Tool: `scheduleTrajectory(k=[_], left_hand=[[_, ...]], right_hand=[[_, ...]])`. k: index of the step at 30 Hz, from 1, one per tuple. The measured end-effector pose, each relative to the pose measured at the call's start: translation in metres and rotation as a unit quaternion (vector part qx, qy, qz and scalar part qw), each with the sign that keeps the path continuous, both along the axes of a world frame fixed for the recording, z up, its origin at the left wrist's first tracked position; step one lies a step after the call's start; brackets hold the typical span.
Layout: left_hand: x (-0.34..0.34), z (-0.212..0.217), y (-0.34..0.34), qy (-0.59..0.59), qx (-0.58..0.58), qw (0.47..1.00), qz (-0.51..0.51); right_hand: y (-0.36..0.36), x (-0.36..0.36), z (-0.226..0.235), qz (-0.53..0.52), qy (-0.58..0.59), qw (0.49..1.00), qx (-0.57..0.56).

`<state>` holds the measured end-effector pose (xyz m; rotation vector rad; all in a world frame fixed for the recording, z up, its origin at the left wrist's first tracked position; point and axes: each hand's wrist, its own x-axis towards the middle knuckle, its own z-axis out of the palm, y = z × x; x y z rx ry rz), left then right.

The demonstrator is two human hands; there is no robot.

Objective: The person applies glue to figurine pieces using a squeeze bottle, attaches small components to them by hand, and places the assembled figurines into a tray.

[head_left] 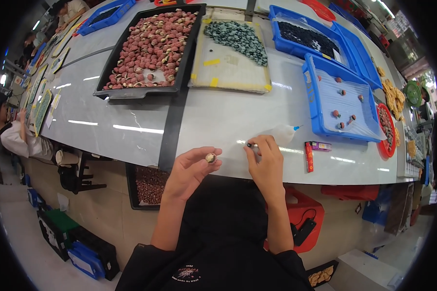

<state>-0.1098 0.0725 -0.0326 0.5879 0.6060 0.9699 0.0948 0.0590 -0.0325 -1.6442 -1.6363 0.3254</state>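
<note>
Above the table's near edge, my left hand (188, 173) pinches a small round piece (210, 158), cream with a dark side, between thumb and fingers. To its right, my right hand (266, 162) is closed on a small dark bead (249, 145) at its fingertips. The two pieces are apart. Just beyond my right hand lies a whitish, translucent bottle (281, 133) with a blue tip. A black tray (137, 92) heaped with pink-red and cream balls stands at the far left. Beside it is a pale board (223, 72) with many dark greenish pieces at its far end.
A blue tray (320, 119) at right holds several reddish balls with dark parts; another blue tray (281, 41) behind it holds black pieces. Small red (309, 157) and purple (321, 146) boxes lie near my right hand. A red round basket (384, 148) stands farther right. People sit at left.
</note>
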Motion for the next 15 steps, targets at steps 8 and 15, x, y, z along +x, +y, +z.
scheduleTrajectory(k=[8,15], left_hand=[[0.012,0.004,-0.001,-0.03,0.013,0.998,-0.059],[0.01,0.003,-0.009,-0.072,0.029,0.995,-0.068]], right_hand=[[-0.032,-0.023,0.04,-0.005,0.095,0.995,0.043],[-0.04,-0.042,0.045,0.074,0.131,0.983,0.105]])
